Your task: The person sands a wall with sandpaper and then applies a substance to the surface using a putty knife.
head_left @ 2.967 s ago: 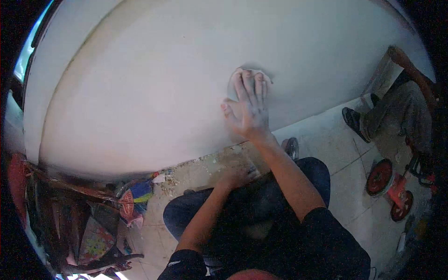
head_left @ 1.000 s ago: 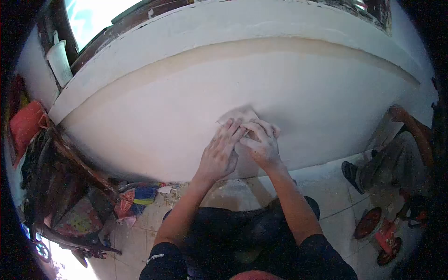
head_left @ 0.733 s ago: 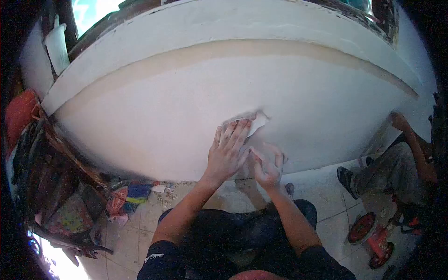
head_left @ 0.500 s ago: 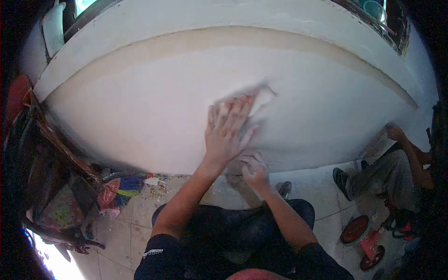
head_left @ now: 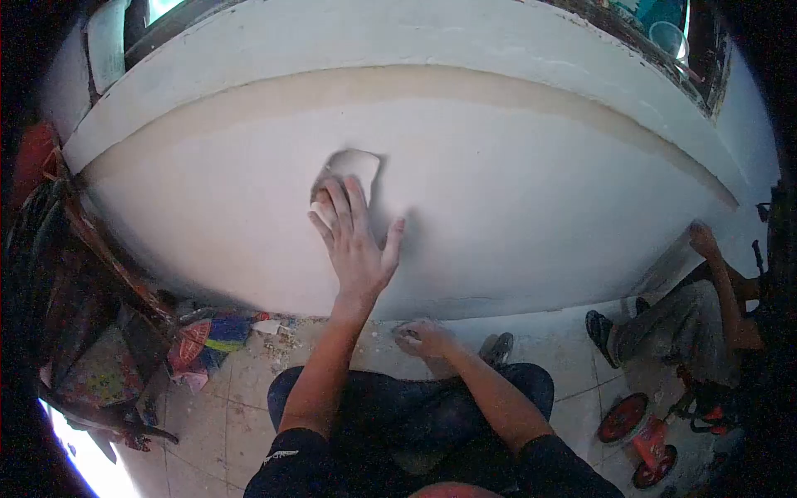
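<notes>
Against the pale wall [head_left: 515, 191], my left hand [head_left: 355, 241] presses a whitish sheet [head_left: 357, 163], which looks like sandpaper or paper, with its fingertips. The fingers lie over the lower part of the sheet and the thumb points out to the right. The top of the sheet sticks out above the fingers. Lower down, my right hand [head_left: 423, 339] is near the foot of the wall, above my knees, with its fingers curled in. Whether anything is inside it is too small to tell.
Another person [head_left: 689, 315] sits at the right, one hand at the wall. A red wheeled object [head_left: 652, 444] stands on the tiled floor below them. Colourful wrappers [head_left: 207, 342] and debris lie at the wall's foot on the left. A ledge [head_left: 415, 37] runs above.
My left hand and the sheet have moved left along the wall, and the sheet is now more upright. My right hand has dropped down and to the left, away from the left wrist.
</notes>
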Action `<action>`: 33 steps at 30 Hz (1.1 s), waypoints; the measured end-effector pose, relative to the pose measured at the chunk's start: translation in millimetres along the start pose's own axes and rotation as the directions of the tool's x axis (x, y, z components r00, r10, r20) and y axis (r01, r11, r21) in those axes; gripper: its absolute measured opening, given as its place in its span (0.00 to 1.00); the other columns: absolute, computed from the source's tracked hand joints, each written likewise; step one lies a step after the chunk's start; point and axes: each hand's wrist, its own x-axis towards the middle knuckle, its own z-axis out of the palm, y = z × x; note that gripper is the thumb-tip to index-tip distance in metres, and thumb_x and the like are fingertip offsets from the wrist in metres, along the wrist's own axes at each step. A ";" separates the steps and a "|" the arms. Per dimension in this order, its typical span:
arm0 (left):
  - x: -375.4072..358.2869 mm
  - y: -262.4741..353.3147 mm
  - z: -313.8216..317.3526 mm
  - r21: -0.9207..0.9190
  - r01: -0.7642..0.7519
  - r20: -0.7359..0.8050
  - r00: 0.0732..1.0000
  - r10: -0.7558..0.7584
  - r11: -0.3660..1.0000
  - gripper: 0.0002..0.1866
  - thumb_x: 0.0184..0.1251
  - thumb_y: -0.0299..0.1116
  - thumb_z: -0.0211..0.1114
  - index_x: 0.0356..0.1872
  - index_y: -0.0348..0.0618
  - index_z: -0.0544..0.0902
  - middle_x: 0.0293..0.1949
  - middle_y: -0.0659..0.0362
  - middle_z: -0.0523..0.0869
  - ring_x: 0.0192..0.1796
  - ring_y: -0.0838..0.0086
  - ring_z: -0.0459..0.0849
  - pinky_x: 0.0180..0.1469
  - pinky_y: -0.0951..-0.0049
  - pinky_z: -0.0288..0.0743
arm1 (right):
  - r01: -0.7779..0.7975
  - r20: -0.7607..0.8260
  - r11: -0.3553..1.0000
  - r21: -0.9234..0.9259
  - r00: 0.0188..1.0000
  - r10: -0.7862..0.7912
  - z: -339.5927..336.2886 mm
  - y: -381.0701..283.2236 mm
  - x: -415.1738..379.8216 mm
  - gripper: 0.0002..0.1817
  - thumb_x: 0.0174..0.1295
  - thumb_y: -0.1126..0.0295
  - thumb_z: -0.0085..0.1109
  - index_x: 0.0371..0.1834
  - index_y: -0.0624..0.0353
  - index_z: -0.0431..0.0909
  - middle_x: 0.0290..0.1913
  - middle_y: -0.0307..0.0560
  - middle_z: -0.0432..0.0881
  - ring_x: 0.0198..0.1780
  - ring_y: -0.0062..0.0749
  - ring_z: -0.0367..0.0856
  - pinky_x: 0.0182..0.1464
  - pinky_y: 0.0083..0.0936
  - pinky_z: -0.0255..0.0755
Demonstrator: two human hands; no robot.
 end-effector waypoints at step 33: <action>15.0 -61.3 -10.6 -0.005 0.082 -0.090 0.993 -0.082 0.997 0.46 0.76 0.54 0.58 0.85 0.42 0.51 0.86 0.43 0.44 0.87 0.45 0.38 0.83 0.38 0.29 | -0.172 0.203 0.982 0.077 0.967 0.154 14.4 16.8 6.8 0.30 0.70 0.45 0.62 0.72 0.44 0.77 0.65 0.55 0.80 0.62 0.51 0.81 0.63 0.45 0.75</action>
